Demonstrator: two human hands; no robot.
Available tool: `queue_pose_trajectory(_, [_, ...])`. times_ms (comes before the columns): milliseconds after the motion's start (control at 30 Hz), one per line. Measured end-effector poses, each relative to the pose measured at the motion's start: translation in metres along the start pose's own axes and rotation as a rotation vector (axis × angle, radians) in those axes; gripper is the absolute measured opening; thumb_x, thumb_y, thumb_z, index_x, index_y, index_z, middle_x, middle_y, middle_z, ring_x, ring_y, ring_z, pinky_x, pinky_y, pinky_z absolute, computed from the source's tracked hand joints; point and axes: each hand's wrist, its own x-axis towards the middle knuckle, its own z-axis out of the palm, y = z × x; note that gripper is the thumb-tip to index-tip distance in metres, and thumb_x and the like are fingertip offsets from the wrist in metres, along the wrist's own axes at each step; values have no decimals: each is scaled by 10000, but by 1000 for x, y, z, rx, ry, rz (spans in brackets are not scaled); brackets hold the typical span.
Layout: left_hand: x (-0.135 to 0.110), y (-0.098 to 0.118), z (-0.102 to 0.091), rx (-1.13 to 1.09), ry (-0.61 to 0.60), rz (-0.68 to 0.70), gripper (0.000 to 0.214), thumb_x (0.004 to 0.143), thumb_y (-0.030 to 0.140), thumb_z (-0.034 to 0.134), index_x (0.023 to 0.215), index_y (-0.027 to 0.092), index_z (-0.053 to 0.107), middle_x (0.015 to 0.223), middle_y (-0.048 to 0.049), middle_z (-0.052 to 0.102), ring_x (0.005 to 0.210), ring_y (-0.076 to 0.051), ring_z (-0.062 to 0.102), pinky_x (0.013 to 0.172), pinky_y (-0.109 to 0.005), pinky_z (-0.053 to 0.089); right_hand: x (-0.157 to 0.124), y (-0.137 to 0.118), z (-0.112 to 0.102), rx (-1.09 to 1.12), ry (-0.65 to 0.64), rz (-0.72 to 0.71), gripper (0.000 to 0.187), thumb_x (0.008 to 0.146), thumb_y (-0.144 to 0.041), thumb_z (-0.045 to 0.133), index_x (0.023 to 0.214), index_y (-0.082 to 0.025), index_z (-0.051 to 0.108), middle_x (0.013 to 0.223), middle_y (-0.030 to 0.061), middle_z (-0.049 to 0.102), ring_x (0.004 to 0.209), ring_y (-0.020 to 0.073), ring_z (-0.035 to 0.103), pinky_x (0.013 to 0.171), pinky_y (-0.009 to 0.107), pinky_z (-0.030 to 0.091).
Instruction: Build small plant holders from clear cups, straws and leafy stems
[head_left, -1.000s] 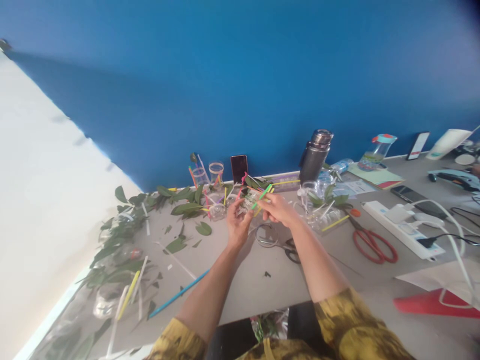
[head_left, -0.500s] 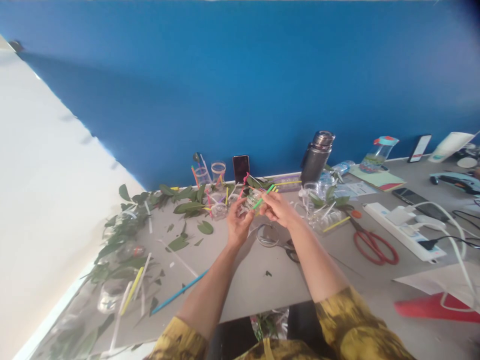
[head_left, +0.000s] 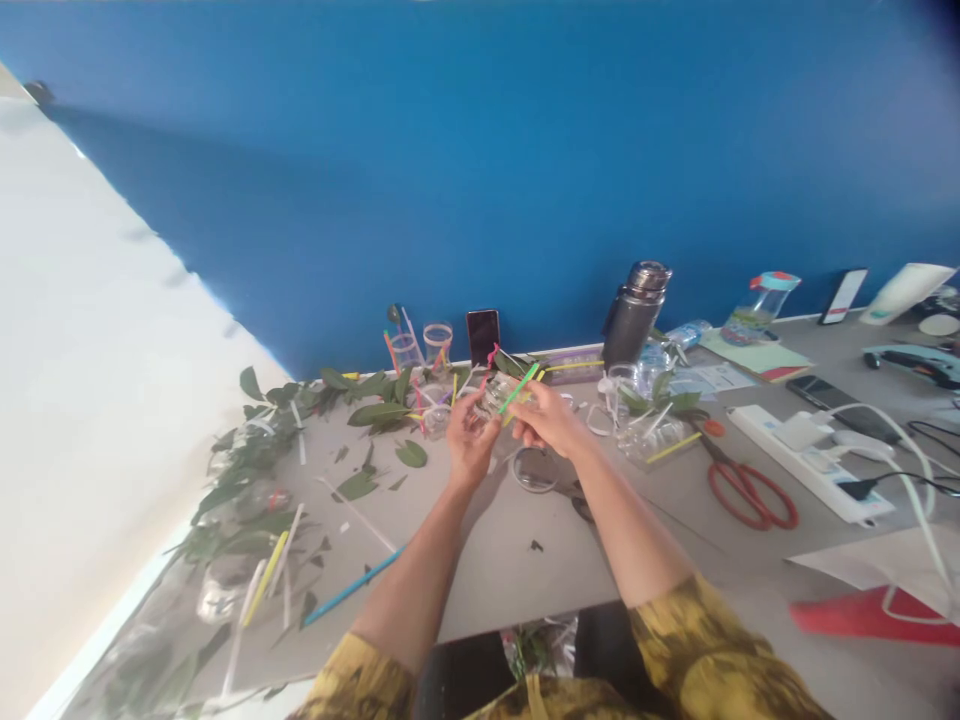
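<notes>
My left hand (head_left: 470, 436) is closed round a clear plastic bottle piece (head_left: 495, 394), held over the middle of the table. My right hand (head_left: 546, 416) pinches a bright green straw (head_left: 520, 388), which slants across the bottle piece, its upper end pointing right. A yellow straw (head_left: 535, 382) shows beside the green one, partly hidden by my fingers. Just below my hands lie a roll of clear tape (head_left: 533, 470) and dark-handled scissors (head_left: 582, 502), partly covered by my right forearm.
Leafy cuttings (head_left: 247, 480) line the left edge. A blue straw (head_left: 352, 588) lies near the front. At the back stand a phone (head_left: 483, 336) and a dark thermos (head_left: 636, 315). Red-handled scissors (head_left: 752, 494) and a white power strip (head_left: 810, 462) lie to the right.
Both hands have shifted slightly left together. The green straw has moved left with them and sits at a steeper slant across the bottle piece.
</notes>
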Motion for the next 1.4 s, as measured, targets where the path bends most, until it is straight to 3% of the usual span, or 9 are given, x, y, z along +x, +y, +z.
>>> queue_pose_trajectory(100, [-5,4,2,-1,-64,20,500,778,490,838,1178,222,705,1313,-132,645,1220,-282,623,931,-361,533,4,5,-1,14,-8,11,555,713,-544,863,1047,-197,587,538,-22,674,363,109,519,321,179,294])
queue_pose_trajectory(233, [-10,8,7,-38,-91,-74,539,754,455,875,1209,233,688,1354,-129,639,1275,-293,606,1012,-384,509,7,8,-5,47,-39,14,499,666,-545,890,856,-204,577,541,-15,666,360,84,484,322,179,282])
queue_pose_trajectory(433, [-5,9,10,-217,-11,-172,841,630,373,967,1391,247,633,1428,-149,641,1410,-351,532,1125,-445,453,6,9,-1,61,-35,22,536,625,-565,902,849,-208,570,531,-25,656,361,78,473,325,169,268])
queue_pose_trajectory(600, [-3,9,6,-254,8,-192,838,625,334,976,1389,253,641,1463,-145,630,1472,-358,483,1184,-476,409,3,5,3,107,-87,13,570,682,-633,838,946,-214,557,571,-11,686,368,90,492,325,174,262])
queue_pose_trajectory(867, [2,15,-4,-225,-124,-138,1014,602,389,993,1501,327,528,1659,-120,433,1558,-377,352,1212,-497,392,3,2,-10,172,-87,0,585,653,-616,862,923,-221,525,507,-66,610,332,55,381,333,174,198])
queue_pose_trajectory(1067, [5,12,-6,-229,-140,-185,715,613,355,975,1254,223,688,1270,-126,713,1168,-302,692,1034,-441,532,2,-1,-12,175,-83,7,585,641,-595,883,924,-214,540,490,-66,594,335,56,376,344,173,192])
queue_pose_trajectory(1233, [7,1,-4,-299,0,-274,594,659,429,933,1165,211,711,1059,-72,753,906,-218,719,821,-346,563,-1,-6,-9,178,-115,-36,684,726,-660,801,1157,-189,555,550,-31,653,347,86,428,341,191,208])
queue_pose_trajectory(1333, [9,-1,-5,-395,49,-332,572,647,422,932,1134,227,705,1014,-49,755,877,-208,718,797,-343,559,-1,-7,-5,138,39,-141,732,754,-630,784,1288,-196,536,563,-43,653,364,110,474,351,206,257])
queue_pose_trajectory(1400, [10,1,-6,-487,72,-378,545,655,389,926,1120,236,687,1042,-47,762,919,-214,733,861,-384,568,-1,-6,-3,91,214,-253,606,786,-602,760,1215,-216,577,563,-52,637,374,110,478,371,219,308])
